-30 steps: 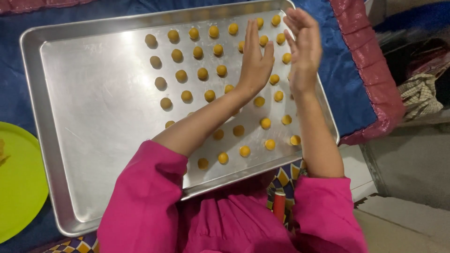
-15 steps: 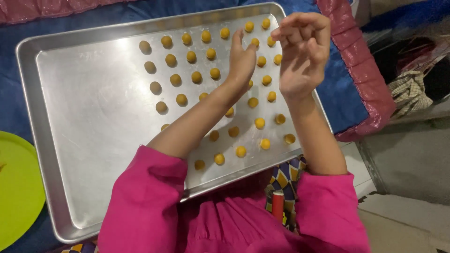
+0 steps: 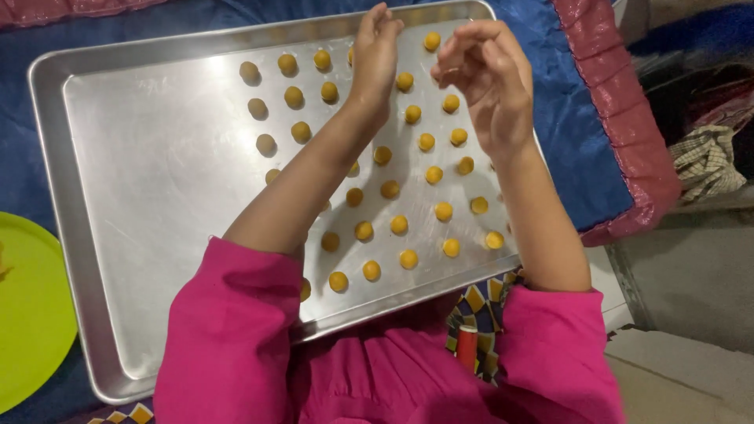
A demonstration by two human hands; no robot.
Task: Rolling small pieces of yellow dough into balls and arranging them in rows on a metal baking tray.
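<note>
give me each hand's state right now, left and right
Left hand: fingers drawn together above the tray; contents cannot be told.
Right hand: fingers curled loosely, nothing visible in its grip.

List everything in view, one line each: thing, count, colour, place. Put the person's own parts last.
baking tray: one, silver, centre, on the blue cloth.
dough balls: several dozen, yellow-orange, in rows on the tray's right half.
blue cloth: one, blue with a red edge, under the tray.
plate: one, lime green, left edge.
checked cloth: one, right side.
sleeves: two, pink, bottom.
left hand: raised above the tray's far edge.
right hand: raised beside it, fingers curled.
</note>
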